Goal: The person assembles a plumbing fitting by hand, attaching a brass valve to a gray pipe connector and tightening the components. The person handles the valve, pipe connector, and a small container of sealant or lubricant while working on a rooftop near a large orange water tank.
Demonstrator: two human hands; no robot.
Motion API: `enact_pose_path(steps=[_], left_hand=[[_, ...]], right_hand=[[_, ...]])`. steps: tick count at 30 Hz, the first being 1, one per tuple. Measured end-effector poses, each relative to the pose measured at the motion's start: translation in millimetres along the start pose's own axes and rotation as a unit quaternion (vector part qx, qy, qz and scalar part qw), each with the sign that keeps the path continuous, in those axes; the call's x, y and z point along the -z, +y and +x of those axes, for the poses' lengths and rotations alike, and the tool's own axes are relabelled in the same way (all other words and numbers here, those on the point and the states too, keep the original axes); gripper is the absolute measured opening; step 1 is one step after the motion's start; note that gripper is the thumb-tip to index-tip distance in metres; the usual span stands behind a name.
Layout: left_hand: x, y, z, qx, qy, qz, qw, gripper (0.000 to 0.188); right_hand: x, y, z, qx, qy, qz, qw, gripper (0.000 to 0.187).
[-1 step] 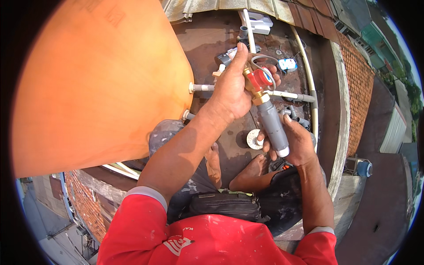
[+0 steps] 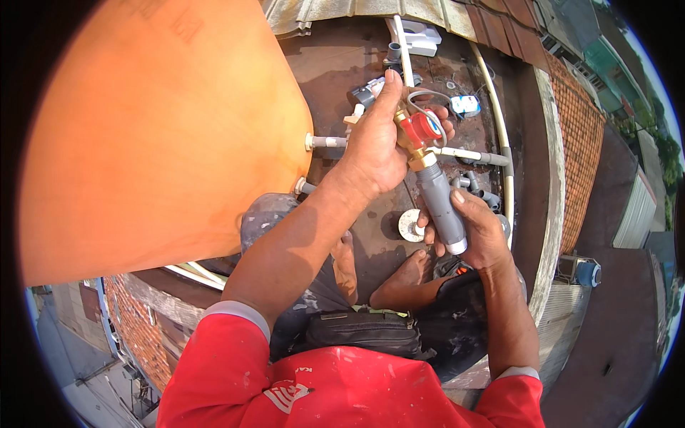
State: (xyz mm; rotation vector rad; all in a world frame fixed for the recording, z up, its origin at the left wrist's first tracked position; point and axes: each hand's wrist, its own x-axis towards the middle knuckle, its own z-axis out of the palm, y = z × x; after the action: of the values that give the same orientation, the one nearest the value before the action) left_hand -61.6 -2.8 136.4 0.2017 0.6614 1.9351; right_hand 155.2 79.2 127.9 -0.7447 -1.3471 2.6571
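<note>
My left hand (image 2: 382, 146) is closed around a brass fitting with a red housing (image 2: 422, 129), its thumb pointing up along the near side and fingertips showing beyond it. A thin grey cable (image 2: 430, 93) loops out from the housing. Screwed or pushed into the fitting's brass nut is a short grey pipe (image 2: 439, 200) that ends in a white tip (image 2: 457, 247). The right hand (image 2: 481, 230) grips this pipe low down, thumb on top and fingers wrapped underneath. The joined piece is held tilted above the roof floor, between my knees and the far pipes.
A large orange tank (image 2: 164, 143) stands at left with pipe stubs on its side. White pipes (image 2: 499, 121) run along the right. Grey pipe fittings (image 2: 481, 192), a round white flange (image 2: 411, 225) and a blue-white packet (image 2: 465, 105) lie about. A low wall (image 2: 553, 178) borders the right.
My right thumb has shifted slightly left over the grey pipe. The left hand keeps its hold on the brass fitting almost unmoved.
</note>
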Motion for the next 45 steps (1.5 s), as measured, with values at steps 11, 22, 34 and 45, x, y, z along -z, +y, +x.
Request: enact_pose_path(steps=[11,22,34,45], left_hand=[[-16.0,3.1,-6.6,-0.047,-0.037,0.021,0.998,0.056],[-5.6,11.2,-5.1,0.057,-0.057,-0.178,0.981,0.071],[14.4,9.7,-1.4,0.080,-0.014,-0.173,0.982,0.078],[-8.9,1.2,-16.4,0.071,-0.024,-0.140,0.987,0.078]], right_hand=[[3.9,8.0,7.0,0.076,-0.007,-0.108,0.991,0.058],[-1.6,12.9,12.9,0.120,0.009,-0.090,0.989,0.061],[-1.7,13.4,15.7,0.157,0.029,-0.147,0.976,0.059],[-10.3,15.2,13.4,0.134,0.027,-0.121,0.983,0.063]])
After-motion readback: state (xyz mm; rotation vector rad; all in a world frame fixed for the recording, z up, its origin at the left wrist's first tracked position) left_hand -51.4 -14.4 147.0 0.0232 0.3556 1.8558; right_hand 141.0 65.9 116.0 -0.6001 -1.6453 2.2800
